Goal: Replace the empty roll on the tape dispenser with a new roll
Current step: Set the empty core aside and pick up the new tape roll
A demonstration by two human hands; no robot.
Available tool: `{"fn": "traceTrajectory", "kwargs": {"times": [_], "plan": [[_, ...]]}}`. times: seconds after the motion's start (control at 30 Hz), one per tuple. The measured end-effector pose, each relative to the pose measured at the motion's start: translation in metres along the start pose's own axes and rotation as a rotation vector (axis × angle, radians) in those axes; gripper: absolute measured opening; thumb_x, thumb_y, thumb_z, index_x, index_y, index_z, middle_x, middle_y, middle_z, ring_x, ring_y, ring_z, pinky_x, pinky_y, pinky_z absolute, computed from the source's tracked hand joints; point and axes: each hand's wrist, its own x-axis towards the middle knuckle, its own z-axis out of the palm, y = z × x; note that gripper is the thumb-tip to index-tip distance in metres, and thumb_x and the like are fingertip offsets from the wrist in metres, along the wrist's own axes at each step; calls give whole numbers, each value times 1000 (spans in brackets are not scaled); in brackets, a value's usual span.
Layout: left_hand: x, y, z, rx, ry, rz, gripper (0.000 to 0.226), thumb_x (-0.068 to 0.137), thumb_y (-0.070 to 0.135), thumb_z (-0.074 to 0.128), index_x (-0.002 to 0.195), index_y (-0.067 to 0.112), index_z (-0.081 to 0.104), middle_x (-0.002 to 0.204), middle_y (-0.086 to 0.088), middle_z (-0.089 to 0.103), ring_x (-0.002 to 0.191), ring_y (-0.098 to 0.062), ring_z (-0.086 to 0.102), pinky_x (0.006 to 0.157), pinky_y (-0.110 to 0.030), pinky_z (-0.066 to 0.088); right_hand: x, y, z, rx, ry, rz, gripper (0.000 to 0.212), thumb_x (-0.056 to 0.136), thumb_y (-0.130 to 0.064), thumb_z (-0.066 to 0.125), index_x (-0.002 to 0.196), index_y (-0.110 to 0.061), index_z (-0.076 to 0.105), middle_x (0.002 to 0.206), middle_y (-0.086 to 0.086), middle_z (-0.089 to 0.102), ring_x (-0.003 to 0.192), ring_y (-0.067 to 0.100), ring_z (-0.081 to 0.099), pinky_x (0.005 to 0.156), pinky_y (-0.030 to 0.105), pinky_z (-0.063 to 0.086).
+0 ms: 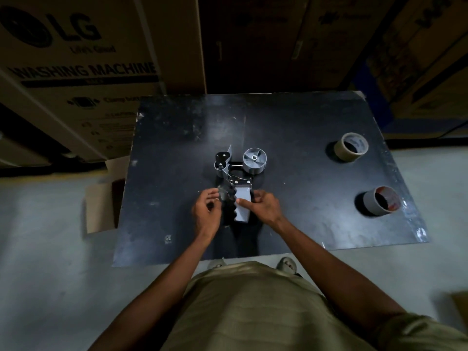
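Tape dispenser (pixel 236 181) – dark tabletop (pixel 291 203), stacked cartons (pixel 76 72)

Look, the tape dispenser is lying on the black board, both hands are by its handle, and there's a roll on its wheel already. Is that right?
Not quite. In the head view the tape dispenser does lie on the black board, with the left hand and right hand at its handle, but its wheel is bare. The two rolls, a tan tape roll and a grey roll, stand apart on the board's right side.

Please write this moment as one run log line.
tape dispenser: spool bare | right hand: on handle | left hand: beside handle | two rolls: table right
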Motion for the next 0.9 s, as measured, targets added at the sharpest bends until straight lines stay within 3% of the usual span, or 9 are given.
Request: {"fn": "traceTrajectory", "kwargs": {"times": [0.1,0.2,0.3,0.37,0.43,0.5,0.6,0.77,0.9], "plan": [[6,-1,1,7,-19,-24,29,86,-1,60,102,22,64,93,8,69,86,-8,66,76,-14,51,12,1,6,90,-35,54,53,64,-53,88,101,-15,79,94,-1,80,88,16,76,86,40,62],[12,-3,3,-2,-35,-37,28,85,-1,61,104,19,65,94,5,70,87,-10,67,77,-18,52,10,-7,6,176,-44,123,25,81,-36,82,87,-13,75,81,0,72,72,10,67,59,17,52],[15,-4,5,6,-48,-39,25,86,1,62,107,14,66,97,0,70,89,-12,67,80,-22,54,9,-8,6,318,-41,178,26,84,-24,81,70,-12,63,65,4,63,59,14,62,54,19,47],[14,-4,6,11,-53,-41,24,87,2,62,108,12,66,97,-2,70,90,-12,66,79,-20,53,3,-13,10,402,-101,222,19,85,-19,80,77,-7,69,62,4,69,52,13,67,48,18,49],[14,-3,7,8,-59,-58,24,88,3,62,110,12,65,99,-3,69,90,-12,65,77,-16,51,3,-15,18,410,-129,246,27,78,-24,86,92,-4,74,77,11,73,62,19,70,57,26,56],[12,-2,9,-3,-55,-94,24,89,6,64,112,12,65,101,-4,69,88,-11,65,73,-11,50,1,-18,25,454,-129,230,29,76,-22,86,92,-1,73,80,17,70,64,25,66,64,36,58],[9,0,11,-18,-41,-129,27,89,8,65,115,11,64,104,-5,69,85,-8,64,69,-10,51,0,-23,32,507,-115,227,12,83,-10,74,85,1,70,72,19,67,54,22,62,53,30,53],[4,0,11,-42,-27,-187,26,86,17,64,112,21,64,102,-3,71,89,-19,69,83,-44,59,-5,-27,29,560,-72,203,3,83,-2,68,81,0,66,68,16,62,50,19,58,46,26,49],[4,-2,18,-121,-13,-274,35,77,33,60,111,28,62,104,-2,72,96,-21,69,90,-51,56,-4,-31,22,544,-20,157,9,83,-4,67,74,-2,64,64,12,60,46,16,54,44,25,45]]}}
